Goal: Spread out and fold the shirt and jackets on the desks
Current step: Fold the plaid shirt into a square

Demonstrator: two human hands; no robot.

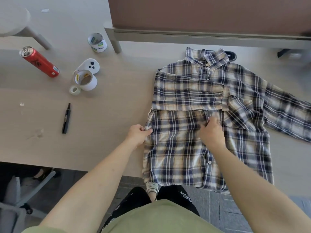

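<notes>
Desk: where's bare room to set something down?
Bare desk runs between the black tool and the plaid shirt, back to the tape rolls. Also the front-left stretch, left of the tool. Crowded around the red can and controller.

views: just the one, a head cam, so no second view to overlap with
spot: above the near edge of the desk [101,118], roughly over the hem of the shirt [193,157]
facing: forward and steeply down, with the wearer's own green top and legs showing below the shirt
closeness: near, both forearms reach from the bottom corners up to the shirt
lens: wide-angle
framing: shirt sits right of centre and one sleeve runs off the right frame edge
left of shirt: can [39,62] and tape [85,80], well apart from it
beyond shirt: divider [202,14] fills the top
below shirt: floor [218,207]
</notes>
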